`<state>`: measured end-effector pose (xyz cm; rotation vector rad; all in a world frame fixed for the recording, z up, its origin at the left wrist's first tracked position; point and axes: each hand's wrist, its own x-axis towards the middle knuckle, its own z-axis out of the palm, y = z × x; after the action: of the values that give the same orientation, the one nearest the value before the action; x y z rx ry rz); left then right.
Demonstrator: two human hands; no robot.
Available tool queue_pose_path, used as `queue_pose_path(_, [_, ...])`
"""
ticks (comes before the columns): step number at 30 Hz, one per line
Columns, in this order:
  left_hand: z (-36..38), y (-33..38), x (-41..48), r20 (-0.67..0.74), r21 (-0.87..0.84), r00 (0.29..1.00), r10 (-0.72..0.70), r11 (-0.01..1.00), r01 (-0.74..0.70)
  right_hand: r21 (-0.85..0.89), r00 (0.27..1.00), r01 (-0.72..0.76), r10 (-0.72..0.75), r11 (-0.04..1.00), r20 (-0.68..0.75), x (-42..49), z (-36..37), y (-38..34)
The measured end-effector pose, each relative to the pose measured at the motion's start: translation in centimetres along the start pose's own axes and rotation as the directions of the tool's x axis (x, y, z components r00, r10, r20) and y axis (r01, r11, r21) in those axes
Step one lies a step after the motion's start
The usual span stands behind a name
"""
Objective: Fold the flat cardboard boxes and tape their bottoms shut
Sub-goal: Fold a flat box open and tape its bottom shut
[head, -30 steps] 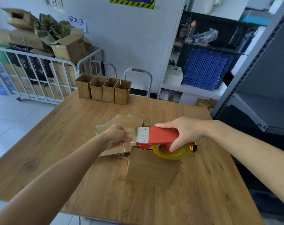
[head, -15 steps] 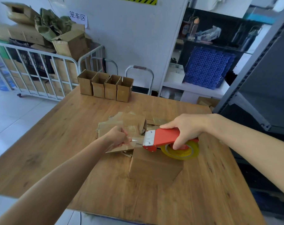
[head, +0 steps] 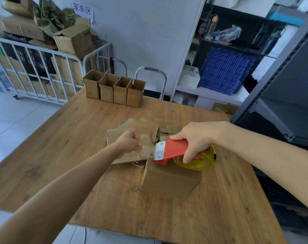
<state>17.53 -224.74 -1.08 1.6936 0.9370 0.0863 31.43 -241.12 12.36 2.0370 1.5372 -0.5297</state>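
A folded cardboard box (head: 169, 180) stands on the wooden table (head: 79, 155), bottom up. Just above its far edge my right hand (head: 197, 136) grips a red tape dispenser (head: 172, 149) with a yellow roll of clear tape (head: 197, 163). My left hand (head: 129, 143) pinches the free end of the tape, pulled out to the left of the dispenser's blade. Behind the hands lies a pile of flat cardboard boxes (head: 132, 131).
Several folded open boxes (head: 114, 89) stand in a row at the table's far edge. A white cage trolley (head: 35, 67) full of cartons is at the far left. Grey shelving (head: 282, 85) stands close on the right.
Both hands and the dispenser have stayed over the box's far edge. The camera has moved closer, and the tape strip between my left hand and the blade is a little longer.
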Motion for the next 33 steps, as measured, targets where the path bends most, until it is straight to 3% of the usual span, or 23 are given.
queue_pose_path(10, [1.9, -4.3, 1.3, -0.029, -0.173, 0.996, -0.083, 0.982, 0.077, -0.046, 1.000, -0.019, 0.020, 0.999, 0.019, 1.5, -0.5, -1.0])
queue_pose_path(14, [3.5, -5.4, 1.2, 0.018, -0.339, 0.994, -0.108, 0.935, 0.108, -0.055, 1.000, -0.017, 0.018, 0.998, 0.014, 2.0, -0.5, -1.2])
queue_pose_path(23, [4.2, -6.8, 1.5, 0.116, -0.462, 0.990, -0.074, 0.879, 0.120, -0.067, 0.999, -0.034, 0.036, 0.997, 0.027, 2.7, -0.2, -0.8])
queue_pose_path(28, [5.3, -7.2, 1.2, 0.018, -0.495, 0.996, -0.093, 0.864, 0.089, -0.060, 0.999, -0.030, 0.032, 0.998, 0.018, 3.1, -0.1, -0.7])
queue_pose_path(33, [5.6, -6.7, 0.3, -0.087, -0.426, 0.995, -0.052, 0.905, 0.010, -0.051, 0.999, -0.031, 0.032, 0.998, 0.009, 3.1, 0.0, -0.8])
